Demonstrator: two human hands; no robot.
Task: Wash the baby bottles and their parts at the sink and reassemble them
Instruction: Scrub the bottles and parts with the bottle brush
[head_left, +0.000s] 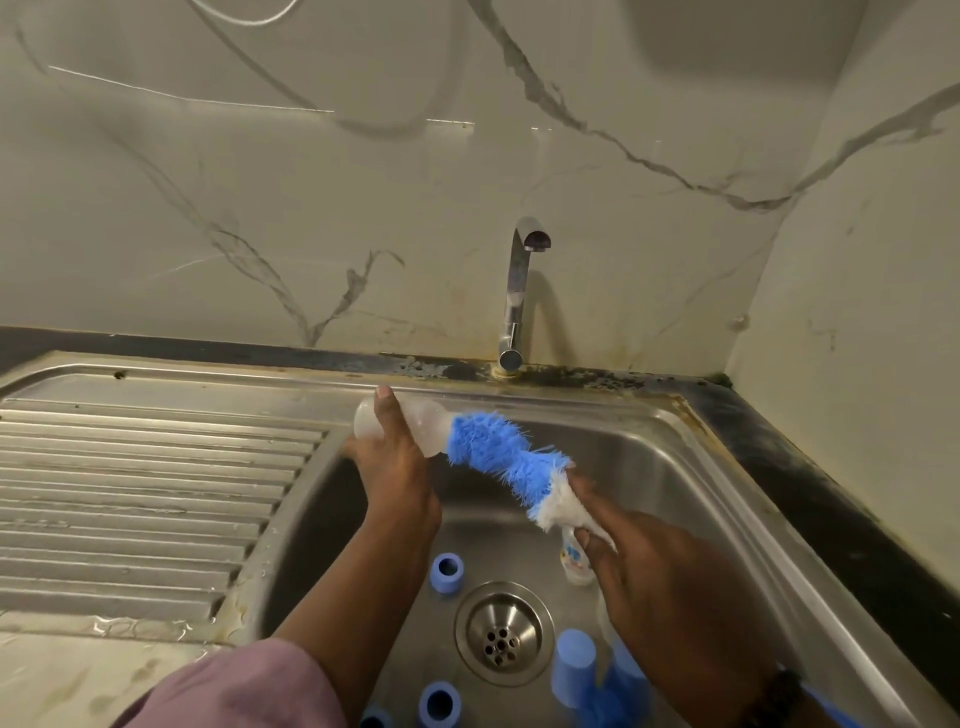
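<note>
My left hand (396, 457) grips a clear baby bottle (426, 423) held sideways over the left part of the steel sink (691, 467). A blue and white bottle brush (506, 462) bends out of the bottle's mouth toward the right. My right hand (660, 571) holds the brush at its white end. Another small bottle (574, 561) with a printed label stands in the basin just under my right fingers. Two blue rings (447, 571) (439, 704) and a blue cap (574, 667) lie on the sink floor around the drain (503, 631).
The chrome tap (519, 291) stands behind the basin with no water running. A ribbed draining board (135, 493) lies to the left, wet at its front edge. Marble wall panels close in the back and right. More blue parts sit at the bottom edge.
</note>
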